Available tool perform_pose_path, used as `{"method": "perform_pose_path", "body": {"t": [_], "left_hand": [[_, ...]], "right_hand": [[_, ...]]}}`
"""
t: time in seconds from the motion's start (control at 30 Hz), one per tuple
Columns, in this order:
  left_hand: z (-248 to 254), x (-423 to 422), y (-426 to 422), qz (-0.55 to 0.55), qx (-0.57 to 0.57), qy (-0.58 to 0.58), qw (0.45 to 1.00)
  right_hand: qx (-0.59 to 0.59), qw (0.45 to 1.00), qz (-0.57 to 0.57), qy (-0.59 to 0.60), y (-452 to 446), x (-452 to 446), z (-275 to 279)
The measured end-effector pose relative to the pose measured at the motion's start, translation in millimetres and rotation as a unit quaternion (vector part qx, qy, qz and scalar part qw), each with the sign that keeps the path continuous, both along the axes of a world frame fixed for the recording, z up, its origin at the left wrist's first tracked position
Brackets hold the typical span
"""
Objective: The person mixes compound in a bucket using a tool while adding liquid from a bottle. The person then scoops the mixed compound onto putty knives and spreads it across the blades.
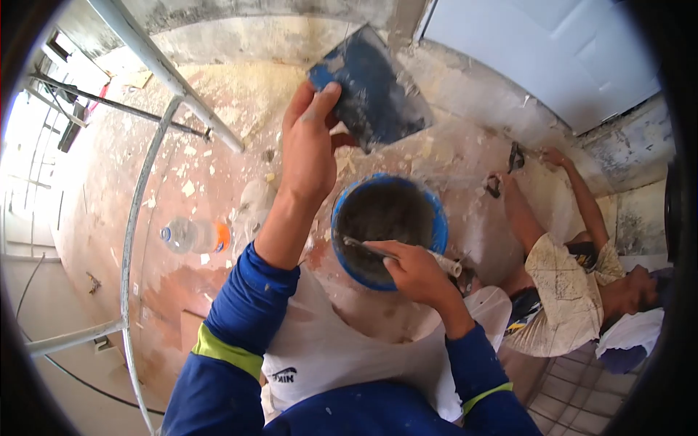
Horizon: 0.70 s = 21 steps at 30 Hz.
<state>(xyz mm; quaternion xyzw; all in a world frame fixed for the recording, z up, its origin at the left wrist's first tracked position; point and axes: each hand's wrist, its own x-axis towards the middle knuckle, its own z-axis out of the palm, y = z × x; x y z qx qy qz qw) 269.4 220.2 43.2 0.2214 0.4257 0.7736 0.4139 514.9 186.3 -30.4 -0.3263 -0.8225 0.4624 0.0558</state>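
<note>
My left hand (314, 134) is closed on a blue plastering float (378, 94), its flat face smeared with grey mortar and tilted toward me. The thumb presses on the face near the edge; the back of the float is hidden. Below and to the right, a blue bucket (336, 236) of dark grey mortar (385, 214) stands on the floor. Over the bucket's near right side, my right hand (422, 275) is wrapped round a trowel (363, 247). Its narrow blade points left above the mortar, and a pale round handle end (449, 265) shows behind the fingers.
Metal scaffold tubes (138, 189) stand on the left. A clear plastic bottle with an orange band (195, 235) lies on the debris-strewn floor (174, 291). Another person (567, 291) crouches at the right, hands near the wall base. A white door (552, 51) is at upper right.
</note>
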Motion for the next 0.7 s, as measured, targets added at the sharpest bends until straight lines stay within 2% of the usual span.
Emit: {"method": "perform_pose_path", "body": {"t": [0.07, 0.17, 0.3, 0.33, 0.4, 0.5, 0.6, 0.63, 0.7], "left_hand": [[-1, -3, 0, -0.003, -0.003, -0.013, 1.0], [-1, -1, 0, 0.001, 0.007, -0.05, 0.999], [6, 26, -4, -0.08, 0.003, -0.093, 0.992], [7, 33, -5, -0.081, 0.01, -0.097, 0.992], [12, 41, -7, -0.076, 0.02, -0.104, 0.991], [10, 34, -9, -0.081, 0.049, -0.106, 0.99], [13, 29, -10, -0.085, 0.054, -0.1, 0.99], [13, 28, -12, -0.085, 0.047, -0.097, 0.991], [17, 23, -12, -0.066, 0.068, -0.094, 0.991]], "right_hand": [[-0.081, 0.989, -0.112, 0.056, 9, 12, 37], [-0.075, 0.922, -0.239, 0.294, 42, 34, 85], [0.05, 0.902, -0.238, 0.358, 59, 15, 119], [0.15, 0.919, -0.194, 0.308, 64, 14, 115], [0.226, 0.94, -0.122, 0.226, 67, 7, 126], [0.318, 0.93, -0.081, 0.164, 72, 6, 116], [0.324, 0.937, -0.087, 0.094, 69, 12, 114], [0.281, 0.954, -0.1, 0.021, 61, 9, 134], [0.266, 0.959, -0.086, 0.051, 65, 12, 107]]}}
